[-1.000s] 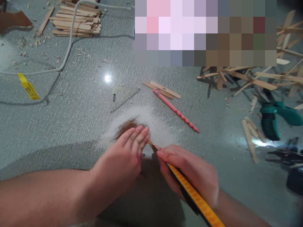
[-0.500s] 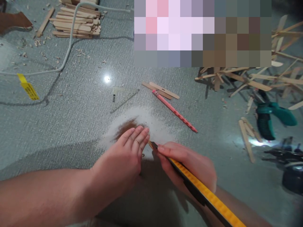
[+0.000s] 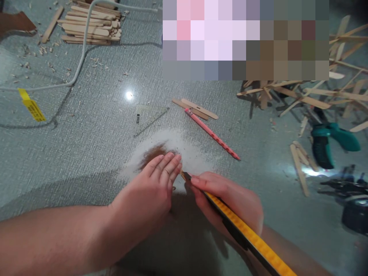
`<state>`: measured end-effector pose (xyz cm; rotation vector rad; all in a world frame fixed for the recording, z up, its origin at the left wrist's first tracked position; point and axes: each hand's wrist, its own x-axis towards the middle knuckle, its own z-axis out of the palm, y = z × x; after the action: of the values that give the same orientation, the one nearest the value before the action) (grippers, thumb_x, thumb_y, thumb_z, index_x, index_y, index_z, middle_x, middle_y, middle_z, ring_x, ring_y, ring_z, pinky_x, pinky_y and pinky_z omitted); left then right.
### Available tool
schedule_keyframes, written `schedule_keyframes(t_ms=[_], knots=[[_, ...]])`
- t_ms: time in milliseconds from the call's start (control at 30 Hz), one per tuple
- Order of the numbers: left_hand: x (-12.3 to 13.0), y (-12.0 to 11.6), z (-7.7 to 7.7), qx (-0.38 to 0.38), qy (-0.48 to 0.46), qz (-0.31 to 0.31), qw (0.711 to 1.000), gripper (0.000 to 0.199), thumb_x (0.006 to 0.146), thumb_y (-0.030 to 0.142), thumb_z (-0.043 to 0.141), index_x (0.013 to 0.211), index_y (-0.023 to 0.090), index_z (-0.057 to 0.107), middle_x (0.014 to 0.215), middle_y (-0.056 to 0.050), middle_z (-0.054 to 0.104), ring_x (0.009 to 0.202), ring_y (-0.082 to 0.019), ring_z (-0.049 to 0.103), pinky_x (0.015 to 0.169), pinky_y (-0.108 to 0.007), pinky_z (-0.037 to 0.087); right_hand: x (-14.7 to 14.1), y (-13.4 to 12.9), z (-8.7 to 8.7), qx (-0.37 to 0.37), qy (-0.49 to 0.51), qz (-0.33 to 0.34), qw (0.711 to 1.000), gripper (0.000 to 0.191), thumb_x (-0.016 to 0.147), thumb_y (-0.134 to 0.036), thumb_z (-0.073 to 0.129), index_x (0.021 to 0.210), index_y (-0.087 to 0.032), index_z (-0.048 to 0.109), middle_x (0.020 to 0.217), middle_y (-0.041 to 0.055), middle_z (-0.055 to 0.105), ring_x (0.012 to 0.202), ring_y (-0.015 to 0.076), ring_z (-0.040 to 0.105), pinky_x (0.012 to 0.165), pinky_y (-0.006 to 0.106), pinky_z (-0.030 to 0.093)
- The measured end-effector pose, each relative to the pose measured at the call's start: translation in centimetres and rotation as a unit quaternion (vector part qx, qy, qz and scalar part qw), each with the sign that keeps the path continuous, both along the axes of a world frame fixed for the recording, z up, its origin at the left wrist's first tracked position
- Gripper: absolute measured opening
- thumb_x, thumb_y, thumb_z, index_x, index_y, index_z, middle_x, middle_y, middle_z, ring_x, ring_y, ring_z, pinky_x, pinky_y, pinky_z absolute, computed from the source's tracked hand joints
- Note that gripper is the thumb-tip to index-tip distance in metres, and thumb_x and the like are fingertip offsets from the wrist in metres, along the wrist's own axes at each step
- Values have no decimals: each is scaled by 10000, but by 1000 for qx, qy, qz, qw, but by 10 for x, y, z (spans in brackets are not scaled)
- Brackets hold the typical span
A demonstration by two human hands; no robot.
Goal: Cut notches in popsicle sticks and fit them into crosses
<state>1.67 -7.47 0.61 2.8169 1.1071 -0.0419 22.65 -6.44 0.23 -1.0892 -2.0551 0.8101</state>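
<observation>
My right hand (image 3: 230, 195) is closed around a long yellow-and-black utility knife (image 3: 247, 230). Its narrow tip points up and left, reaching the fingertips of my left hand. My left hand (image 3: 158, 180) is curled with its fingers pressed together, low over a patch of pale powder (image 3: 184, 143). The thumb and whatever those fingers pinch are hidden; a small tan edge shows between the fingertips and the knife tip. Brown dust (image 3: 153, 155) lies just beyond my left fingers. Farther off rest a pink pencil (image 3: 212, 134) and two flat craft sticks (image 3: 198, 109).
A clear set square (image 3: 151, 119) lies left of the pencil. Green-handled pliers (image 3: 323, 147) and loose sticks (image 3: 300, 166) are at right, below a lattice of sticks (image 3: 313, 96). Stacked craft sticks (image 3: 89, 27) and a white cable (image 3: 83, 57) occupy the upper left.
Both hands and the knife hold almost the same position. The view has shifted very slightly.
</observation>
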Motion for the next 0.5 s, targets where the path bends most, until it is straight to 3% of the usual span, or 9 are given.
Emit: schedule_keyframes(t_ms=[500], knots=[[0,0,1,24,-4,13,1000,902,815,635,733,1436,-9,615,1584,-219,481,1460,-321,545,1227,-438,364,3,-2,1,4,6,16,1000,289,919,-8,624,1089,-241,652,776,0,732,656,162,727,630,271,622]])
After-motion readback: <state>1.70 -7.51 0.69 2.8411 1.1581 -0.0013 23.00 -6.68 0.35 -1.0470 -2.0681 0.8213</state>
